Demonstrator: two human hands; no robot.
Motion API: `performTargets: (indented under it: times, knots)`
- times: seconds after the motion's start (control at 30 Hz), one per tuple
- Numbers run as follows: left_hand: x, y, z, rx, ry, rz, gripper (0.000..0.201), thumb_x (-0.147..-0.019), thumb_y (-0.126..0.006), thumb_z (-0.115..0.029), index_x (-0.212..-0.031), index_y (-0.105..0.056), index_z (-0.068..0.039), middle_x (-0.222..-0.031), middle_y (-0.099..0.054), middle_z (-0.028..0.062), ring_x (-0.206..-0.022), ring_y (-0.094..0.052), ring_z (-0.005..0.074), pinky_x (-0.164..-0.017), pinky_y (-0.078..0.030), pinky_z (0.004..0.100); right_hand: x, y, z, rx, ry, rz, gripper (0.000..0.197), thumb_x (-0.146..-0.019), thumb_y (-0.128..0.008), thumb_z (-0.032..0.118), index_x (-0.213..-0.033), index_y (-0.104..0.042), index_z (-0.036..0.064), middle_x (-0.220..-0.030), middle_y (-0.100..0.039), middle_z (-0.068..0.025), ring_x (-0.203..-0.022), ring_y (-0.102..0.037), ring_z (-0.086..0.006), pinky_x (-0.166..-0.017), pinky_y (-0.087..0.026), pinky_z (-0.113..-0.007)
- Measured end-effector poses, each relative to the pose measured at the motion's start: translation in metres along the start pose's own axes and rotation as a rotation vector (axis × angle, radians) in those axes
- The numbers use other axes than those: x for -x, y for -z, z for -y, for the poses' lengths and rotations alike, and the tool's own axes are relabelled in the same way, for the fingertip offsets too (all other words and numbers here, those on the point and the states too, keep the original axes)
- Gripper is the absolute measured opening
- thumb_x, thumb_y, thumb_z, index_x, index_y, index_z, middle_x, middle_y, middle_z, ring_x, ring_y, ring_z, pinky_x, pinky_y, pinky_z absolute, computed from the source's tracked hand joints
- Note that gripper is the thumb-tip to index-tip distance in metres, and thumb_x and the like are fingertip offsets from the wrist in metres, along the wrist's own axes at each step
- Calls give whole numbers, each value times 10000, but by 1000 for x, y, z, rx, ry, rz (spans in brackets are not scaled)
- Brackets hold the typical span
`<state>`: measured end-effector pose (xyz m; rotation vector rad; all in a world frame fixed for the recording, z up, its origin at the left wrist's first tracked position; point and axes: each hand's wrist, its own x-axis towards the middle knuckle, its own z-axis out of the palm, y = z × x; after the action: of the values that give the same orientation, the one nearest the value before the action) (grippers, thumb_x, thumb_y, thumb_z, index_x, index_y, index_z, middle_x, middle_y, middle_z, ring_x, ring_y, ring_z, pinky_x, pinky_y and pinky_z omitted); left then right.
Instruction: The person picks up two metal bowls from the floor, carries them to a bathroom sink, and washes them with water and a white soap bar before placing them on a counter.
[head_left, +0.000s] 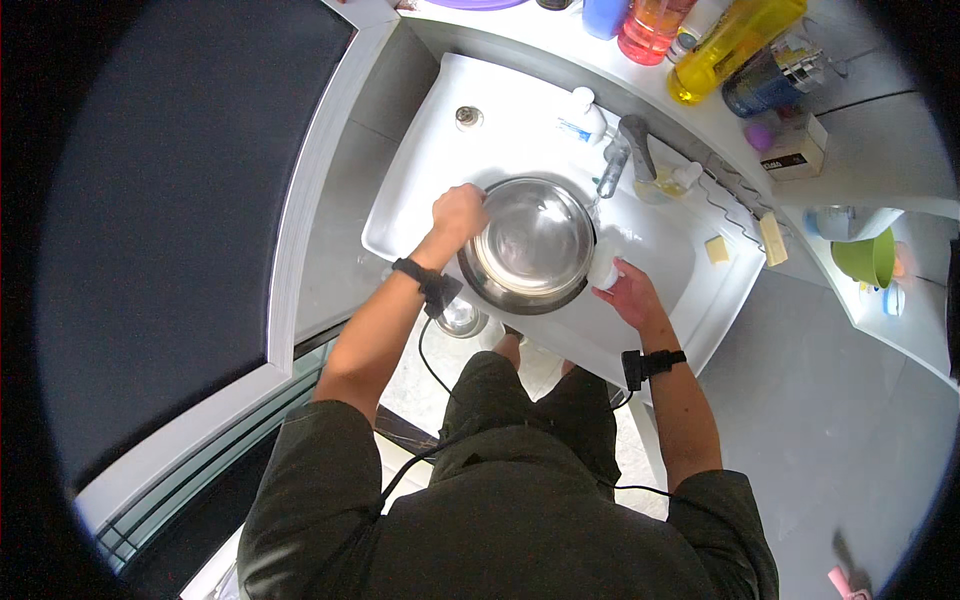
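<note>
A round stainless steel bowl (512, 298) rests over the white sink (610, 345), its shiny inside facing up. My left hand (460, 213) is closed on the bowl's left rim. Just right of the bowl, my right hand (632, 294) grips a small white container (605, 268), cup-like in shape, though its exact kind is unclear. The grey faucet (614, 165) is above this white container, and what looks like a thin stream of water falls from it beside the bowl.
A white pump bottle (583, 118) and a clear bottle of yellowish liquid (665, 185) flank the faucet. A pale yellow sponge (717, 249) lies at the sink's right. Several bottles, including a yellow one (720, 60), line the shelf behind. Below the sink is another metal bowl (460, 320).
</note>
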<state>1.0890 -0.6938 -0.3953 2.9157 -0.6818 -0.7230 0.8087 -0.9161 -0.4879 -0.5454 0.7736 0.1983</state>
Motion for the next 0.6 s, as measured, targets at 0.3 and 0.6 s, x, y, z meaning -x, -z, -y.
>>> performTargets:
  times: [0.3,0.6]
  knots:
    - [-6,-53,-11,114,-70,212,371,-847,-608,-138,-1210,-679,-119,-1145,-702,147,-1079,-665,328,-940,-524,419,34,23,7,-67,-44,-104,442,-925,-637,340,-1264,-524,79,-1193,-606,-116,-1073,-612,-294,-913,-533,-491]
    - [107,-47,-42,326,-841,167,678,-862,-724,-389,-1388,-501,-26,-1271,-594,227,-1186,-566,393,-1071,-406,485,72,-3,21,-146,-49,-157,414,-953,-619,264,-1291,-495,59,-1210,-602,-165,-1110,-613,-338,-958,-530,-522]
